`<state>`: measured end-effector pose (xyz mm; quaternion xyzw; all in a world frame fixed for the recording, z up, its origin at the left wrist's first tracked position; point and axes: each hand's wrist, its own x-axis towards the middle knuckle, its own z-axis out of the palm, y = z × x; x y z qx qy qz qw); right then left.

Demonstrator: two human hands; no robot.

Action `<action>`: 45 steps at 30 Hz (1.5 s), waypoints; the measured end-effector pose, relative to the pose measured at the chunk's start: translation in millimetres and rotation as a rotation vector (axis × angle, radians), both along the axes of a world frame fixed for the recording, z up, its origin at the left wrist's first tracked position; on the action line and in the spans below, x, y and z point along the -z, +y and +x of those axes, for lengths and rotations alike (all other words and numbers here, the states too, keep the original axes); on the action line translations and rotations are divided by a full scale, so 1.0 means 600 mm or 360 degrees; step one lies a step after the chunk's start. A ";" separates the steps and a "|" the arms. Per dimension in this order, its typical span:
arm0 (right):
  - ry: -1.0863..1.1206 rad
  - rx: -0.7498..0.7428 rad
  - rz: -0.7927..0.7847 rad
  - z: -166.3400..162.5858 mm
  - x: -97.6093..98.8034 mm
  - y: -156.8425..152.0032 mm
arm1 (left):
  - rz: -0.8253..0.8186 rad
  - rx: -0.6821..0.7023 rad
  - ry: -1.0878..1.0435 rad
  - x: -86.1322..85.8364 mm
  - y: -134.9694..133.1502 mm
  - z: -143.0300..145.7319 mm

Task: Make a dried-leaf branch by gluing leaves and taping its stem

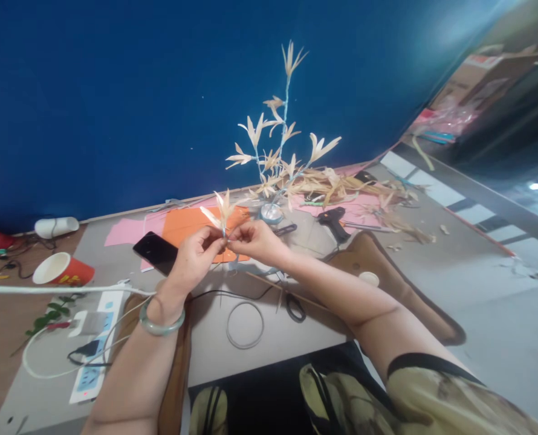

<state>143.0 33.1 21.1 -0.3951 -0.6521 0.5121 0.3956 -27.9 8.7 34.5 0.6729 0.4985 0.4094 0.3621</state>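
My left hand [200, 254] pinches the base of a pale dried-husk flower [224, 208], whose pointed petals stand up above my fingers. Meeting it at the stem, my right hand [257, 241] has thumb and forefinger closed at the same spot, on what looks like the end of a thin tape or the stem itself. A thin wire stem hangs down below the hands. Just behind stands a branched arrangement of similar flowers [253, 130] on blue-wrapped stems, near a round silvery tape roll [271, 212].
An orange sheet [178, 223], a phone [155, 251], a glue gun [335, 223] and dried husks [337, 187] lie around. Closer are a wire ring [245, 325] and scissors [295, 308]. A power strip [81, 377] and red paper cup [76, 272] are at left.
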 end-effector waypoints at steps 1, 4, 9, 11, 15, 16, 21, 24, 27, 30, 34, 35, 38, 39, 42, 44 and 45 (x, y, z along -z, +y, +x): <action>0.0002 0.0036 0.0023 -0.002 -0.001 -0.004 | -0.0014 -0.0005 -0.0025 0.000 0.000 0.000; 0.0004 0.0104 0.0119 -0.005 -0.002 -0.016 | -0.0109 -0.0027 -0.0150 -0.004 0.000 0.002; 0.0044 0.0142 0.0230 -0.008 0.002 -0.023 | -0.0298 -0.0069 -0.0461 -0.006 0.001 0.004; 0.0058 0.0139 0.0239 -0.007 0.005 -0.024 | -0.0328 -0.0018 -0.0566 -0.003 0.002 0.001; 0.0038 0.0132 0.0263 -0.007 0.007 -0.025 | -0.0348 0.0058 -0.0661 0.004 0.004 -0.002; 0.0025 0.0139 0.0272 -0.007 0.006 -0.025 | -0.0342 0.0046 -0.0659 0.005 0.004 -0.001; 0.0051 0.0125 0.0240 -0.005 -0.004 -0.025 | -0.0306 -0.0071 -0.0641 0.003 0.001 0.012; 0.0127 0.0028 0.0094 -0.002 -0.012 -0.026 | -0.0351 -0.0003 -0.0762 0.002 0.000 0.013; 0.0230 -0.0092 -0.0068 0.002 -0.017 -0.025 | -0.0479 0.0220 -0.0928 0.002 0.002 0.003; 0.0358 -0.0196 -0.0229 0.004 -0.018 -0.024 | -0.0565 0.0403 -0.0960 0.003 0.004 -0.008; 0.0536 -0.0279 -0.0359 0.000 -0.015 -0.023 | -0.0450 0.0442 -0.0913 0.007 0.009 -0.011; 0.0568 -0.0286 -0.0372 -0.001 -0.014 -0.023 | -0.0411 0.0439 -0.0913 0.008 0.010 -0.011; 0.0618 -0.0292 -0.0408 -0.006 -0.006 -0.021 | -0.0320 0.0421 -0.0938 0.009 0.013 -0.008; 0.0624 -0.0296 -0.0428 -0.007 -0.004 -0.020 | -0.0301 0.0405 -0.0950 0.010 0.013 -0.008; 0.0604 -0.0278 -0.0463 -0.008 -0.002 -0.017 | -0.0277 0.0341 -0.0950 0.013 0.015 -0.008; 0.0537 -0.0242 -0.0425 -0.006 -0.005 -0.017 | -0.0260 0.0298 -0.0915 0.016 0.017 -0.009; 0.0491 -0.0224 -0.0394 -0.005 -0.008 -0.017 | -0.0242 0.0269 -0.0881 0.019 0.018 -0.010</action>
